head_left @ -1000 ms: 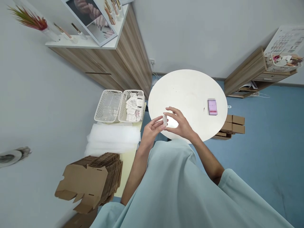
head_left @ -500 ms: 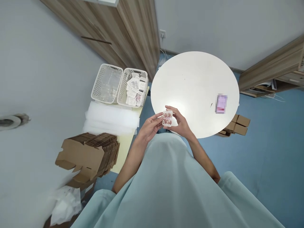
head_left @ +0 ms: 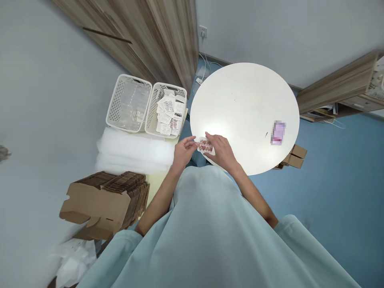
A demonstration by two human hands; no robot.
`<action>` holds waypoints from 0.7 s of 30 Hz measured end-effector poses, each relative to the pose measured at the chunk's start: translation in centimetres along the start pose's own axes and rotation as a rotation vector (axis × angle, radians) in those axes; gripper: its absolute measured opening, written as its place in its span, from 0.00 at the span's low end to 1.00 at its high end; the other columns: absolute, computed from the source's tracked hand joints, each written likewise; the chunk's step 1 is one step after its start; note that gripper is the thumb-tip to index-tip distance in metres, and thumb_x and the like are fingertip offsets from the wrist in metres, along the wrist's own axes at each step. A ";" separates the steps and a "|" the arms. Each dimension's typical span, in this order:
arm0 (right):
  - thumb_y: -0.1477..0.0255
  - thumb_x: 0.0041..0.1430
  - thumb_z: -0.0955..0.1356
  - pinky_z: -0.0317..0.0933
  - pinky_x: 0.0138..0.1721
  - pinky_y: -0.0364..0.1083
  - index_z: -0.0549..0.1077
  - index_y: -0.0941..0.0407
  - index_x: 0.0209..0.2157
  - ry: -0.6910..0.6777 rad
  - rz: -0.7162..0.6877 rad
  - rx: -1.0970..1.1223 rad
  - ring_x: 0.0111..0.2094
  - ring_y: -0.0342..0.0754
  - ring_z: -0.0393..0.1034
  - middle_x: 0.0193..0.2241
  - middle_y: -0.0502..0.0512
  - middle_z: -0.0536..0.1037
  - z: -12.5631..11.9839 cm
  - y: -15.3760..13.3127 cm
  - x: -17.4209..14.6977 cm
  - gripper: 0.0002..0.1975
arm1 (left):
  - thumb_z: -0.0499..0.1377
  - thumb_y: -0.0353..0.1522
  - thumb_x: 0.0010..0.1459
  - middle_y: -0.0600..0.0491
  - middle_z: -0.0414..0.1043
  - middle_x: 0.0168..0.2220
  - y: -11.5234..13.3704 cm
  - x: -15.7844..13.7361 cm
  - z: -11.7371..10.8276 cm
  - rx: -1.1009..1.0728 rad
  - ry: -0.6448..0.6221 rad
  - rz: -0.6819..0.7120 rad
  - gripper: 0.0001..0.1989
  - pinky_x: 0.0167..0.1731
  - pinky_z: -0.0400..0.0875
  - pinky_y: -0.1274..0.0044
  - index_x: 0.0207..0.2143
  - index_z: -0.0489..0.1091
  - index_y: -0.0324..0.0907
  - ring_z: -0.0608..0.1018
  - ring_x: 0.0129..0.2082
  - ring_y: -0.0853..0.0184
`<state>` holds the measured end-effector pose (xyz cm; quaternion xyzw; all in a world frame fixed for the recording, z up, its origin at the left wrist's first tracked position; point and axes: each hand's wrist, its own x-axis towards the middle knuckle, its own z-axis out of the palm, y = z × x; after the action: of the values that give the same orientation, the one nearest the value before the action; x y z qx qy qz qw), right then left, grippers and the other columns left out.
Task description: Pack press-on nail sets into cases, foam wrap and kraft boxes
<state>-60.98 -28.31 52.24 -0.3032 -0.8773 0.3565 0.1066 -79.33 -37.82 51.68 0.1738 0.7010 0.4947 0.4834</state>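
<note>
A small clear pack of press-on nails (head_left: 205, 146), with reddish pieces in two rows, is held above the near edge of the round white table (head_left: 246, 104). My right hand (head_left: 222, 152) grips it from the right, fingers over the far edge and thumb at the near edge. At its left edge, my left hand (head_left: 183, 153) pinches with thumb and forefinger, the other fingers loosely curled. My right fingers cover part of the pack's right side.
Two white baskets stand to the left: one basket (head_left: 109, 114) holds clear plastic pieces, the other cards (head_left: 168, 114). Nearer are white foam sheets (head_left: 135, 150) and flattened cardboard boxes (head_left: 99, 200). A blurred purple item (head_left: 278, 133) lies on the table; brown boxes (head_left: 295, 156) sit beyond its right edge.
The pack has shifted slightly left and tilted. My left fingers have slid out to its left edge, while my right hand has moved farther over its right side.
</note>
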 end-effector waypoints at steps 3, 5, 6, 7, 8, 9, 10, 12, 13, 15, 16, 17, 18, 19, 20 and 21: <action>0.71 0.68 0.72 0.64 0.65 0.65 0.58 0.52 0.76 -0.015 0.008 -0.070 0.63 0.65 0.68 0.59 0.65 0.77 1.1 0.3 1.3 0.39 | 0.74 0.45 0.51 0.45 0.85 0.40 -0.6 1.7 -0.3 0.023 -0.012 -0.009 0.33 0.55 0.76 0.61 0.56 0.78 0.38 0.84 0.44 0.56; 0.71 0.68 0.72 0.64 0.64 0.65 0.58 0.53 0.76 -0.014 0.019 -0.092 0.63 0.65 0.68 0.60 0.66 0.77 2.0 1.0 1.9 0.39 | 0.74 0.44 0.52 0.43 0.85 0.42 -0.9 2.8 -0.7 0.043 -0.020 -0.021 0.34 0.58 0.75 0.60 0.58 0.76 0.38 0.85 0.47 0.55; 0.71 0.68 0.72 0.65 0.64 0.64 0.57 0.54 0.76 -0.016 0.031 -0.098 0.63 0.64 0.68 0.60 0.66 0.77 2.5 1.4 2.2 0.40 | 0.74 0.44 0.53 0.42 0.85 0.45 -1.0 3.3 -1.0 0.051 -0.023 -0.027 0.35 0.60 0.74 0.59 0.60 0.75 0.38 0.84 0.49 0.54; 0.72 0.68 0.72 0.65 0.63 0.64 0.56 0.54 0.77 -0.023 0.047 -0.104 0.63 0.64 0.68 0.60 0.66 0.77 3.1 1.9 2.4 0.40 | 0.74 0.44 0.54 0.40 0.84 0.49 -1.0 3.7 -1.4 0.057 -0.025 -0.033 0.36 0.61 0.74 0.59 0.61 0.74 0.38 0.84 0.52 0.53; 0.72 0.68 0.72 0.65 0.63 0.64 0.55 0.55 0.77 -0.037 0.069 -0.109 0.63 0.64 0.69 0.60 0.67 0.77 3.7 2.5 2.7 0.41 | 0.74 0.43 0.55 0.38 0.82 0.53 -0.9 4.0 -1.9 0.063 -0.023 -0.038 0.36 0.62 0.73 0.59 0.62 0.73 0.38 0.83 0.55 0.52; 0.73 0.67 0.72 0.65 0.63 0.63 0.55 0.56 0.77 -0.055 0.095 -0.116 0.63 0.64 0.69 0.60 0.67 0.77 4.3 3.0 2.9 0.42 | 0.74 0.43 0.55 0.36 0.80 0.57 -0.8 4.2 -2.5 0.068 -0.017 -0.040 0.36 0.62 0.73 0.59 0.62 0.73 0.39 0.82 0.57 0.51; 0.73 0.66 0.73 0.64 0.64 0.63 0.55 0.58 0.77 -0.072 0.125 -0.126 0.63 0.64 0.69 0.60 0.68 0.77 4.9 3.5 3.1 0.42 | 0.74 0.43 0.56 0.35 0.78 0.60 -0.6 4.3 -3.2 0.074 -0.008 -0.039 0.35 0.63 0.73 0.59 0.62 0.72 0.39 0.81 0.59 0.51; 0.74 0.64 0.74 0.62 0.67 0.63 0.55 0.60 0.76 -0.093 0.180 -0.152 0.67 0.64 0.66 0.63 0.70 0.75 5.8 4.2 3.4 0.44 | 0.72 0.42 0.58 0.34 0.76 0.62 -0.4 4.4 -5.0 0.084 0.016 -0.032 0.33 0.64 0.72 0.59 0.62 0.72 0.38 0.81 0.60 0.51; 0.74 0.63 0.75 0.59 0.69 0.63 0.55 0.61 0.76 -0.097 0.205 -0.164 0.69 0.65 0.64 0.66 0.71 0.73 6.2 4.4 3.6 0.45 | 0.72 0.41 0.59 0.34 0.76 0.62 -0.3 4.4 -6.0 0.088 0.031 -0.028 0.32 0.64 0.72 0.59 0.62 0.72 0.38 0.81 0.59 0.52; 0.74 0.62 0.76 0.56 0.71 0.63 0.54 0.60 0.77 -0.098 0.240 -0.182 0.73 0.65 0.59 0.70 0.71 0.68 6.6 4.2 4.0 0.47 | 0.71 0.39 0.60 0.35 0.76 0.62 -0.4 4.5 -8.3 0.104 0.069 -0.025 0.30 0.63 0.72 0.60 0.61 0.72 0.39 0.81 0.58 0.53; 0.74 0.62 0.76 0.55 0.72 0.64 0.53 0.59 0.77 -0.097 0.250 -0.187 0.73 0.65 0.58 0.72 0.71 0.66 6.7 4.0 4.2 0.48 | 0.70 0.39 0.60 0.36 0.76 0.62 -0.5 4.6 -9.5 0.116 0.092 -0.028 0.29 0.63 0.73 0.61 0.61 0.72 0.39 0.82 0.58 0.53; 0.73 0.62 0.76 0.55 0.72 0.64 0.53 0.58 0.77 -0.095 0.254 -0.191 0.74 0.65 0.58 0.72 0.71 0.66 6.8 3.6 4.4 0.48 | 0.70 0.38 0.60 0.36 0.76 0.62 -0.7 4.8 -10.8 0.131 0.115 -0.032 0.28 0.63 0.73 0.61 0.61 0.72 0.39 0.81 0.58 0.54; 0.72 0.63 0.76 0.55 0.72 0.64 0.53 0.58 0.78 -0.090 0.253 -0.197 0.74 0.65 0.58 0.72 0.70 0.66 6.8 3.2 4.6 0.48 | 0.69 0.37 0.61 0.36 0.76 0.62 -1.0 5.1 -12.1 0.150 0.137 -0.038 0.28 0.62 0.73 0.62 0.61 0.72 0.39 0.81 0.58 0.54; 0.71 0.63 0.75 0.55 0.72 0.64 0.52 0.58 0.78 -0.082 0.249 -0.205 0.74 0.65 0.58 0.72 0.70 0.66 6.8 2.6 4.9 0.48 | 0.69 0.37 0.61 0.36 0.76 0.63 -1.3 5.3 -13.4 0.174 0.155 -0.043 0.28 0.62 0.74 0.63 0.61 0.72 0.39 0.81 0.59 0.54; 0.70 0.64 0.75 0.56 0.72 0.64 0.52 0.58 0.78 -0.073 0.243 -0.215 0.74 0.65 0.58 0.72 0.70 0.66 6.7 2.0 5.2 0.47 | 0.68 0.37 0.62 0.36 0.75 0.63 -1.5 5.7 -14.7 0.204 0.172 -0.045 0.27 0.61 0.74 0.63 0.61 0.71 0.39 0.80 0.59 0.55; 0.69 0.64 0.75 0.56 0.71 0.65 0.52 0.58 0.78 -0.063 0.235 -0.225 0.74 0.65 0.58 0.72 0.70 0.67 6.7 1.4 5.5 0.47 | 0.67 0.37 0.62 0.37 0.75 0.63 -1.8 6.0 -16.1 0.241 0.188 -0.041 0.27 0.61 0.74 0.64 0.62 0.70 0.39 0.80 0.60 0.55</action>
<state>-67.37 -27.97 46.27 -0.4022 -0.8731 0.2755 0.0020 -95.39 -42.72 47.76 0.1691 0.8009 0.4108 0.4014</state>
